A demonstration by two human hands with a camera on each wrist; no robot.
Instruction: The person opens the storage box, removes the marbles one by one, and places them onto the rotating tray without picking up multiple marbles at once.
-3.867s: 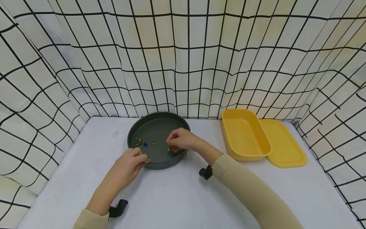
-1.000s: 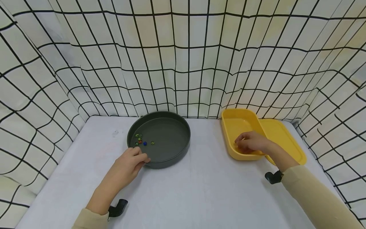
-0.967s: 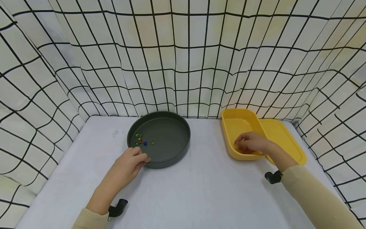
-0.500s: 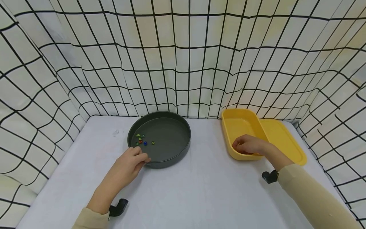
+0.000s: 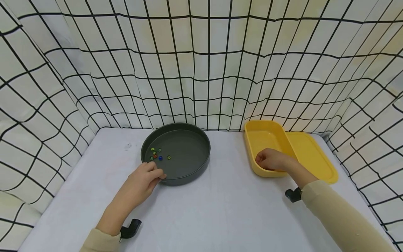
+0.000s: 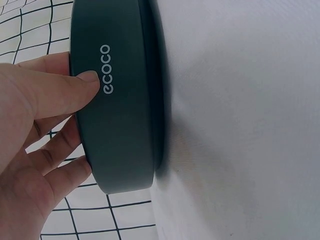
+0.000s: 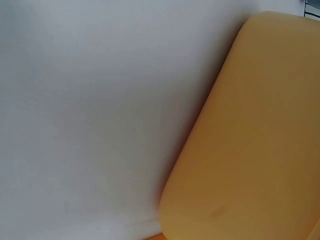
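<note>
In the head view my left hand (image 5: 143,180) pinches the near rim of a dark green round pan (image 5: 189,150). The left wrist view shows the thumb (image 6: 82,92) on the pan's outer wall beside the "ecoco" lettering, other fingers behind the rim. Several small glass marbles lie toward the pan's left side, among them a blue marble (image 5: 160,158) and a red marble (image 5: 155,156). My right hand (image 5: 272,159) reaches down into the near end of a yellow rectangular container (image 5: 267,134). Its fingertips are hidden, so whether they hold anything does not show.
A flat yellow lid (image 5: 315,157) lies right of the container, partly behind it. White cloth covers the table (image 5: 220,210). White walls with a black grid (image 5: 201,63) rise at the back and both sides. The right wrist view shows mostly the container's outer wall (image 7: 250,135).
My right hand has gone from the pan to the yellow container, then sunk lower in it. The marble formerly beside it has left that spot. One green marble has rolled slightly right. Left hand unmoved.
</note>
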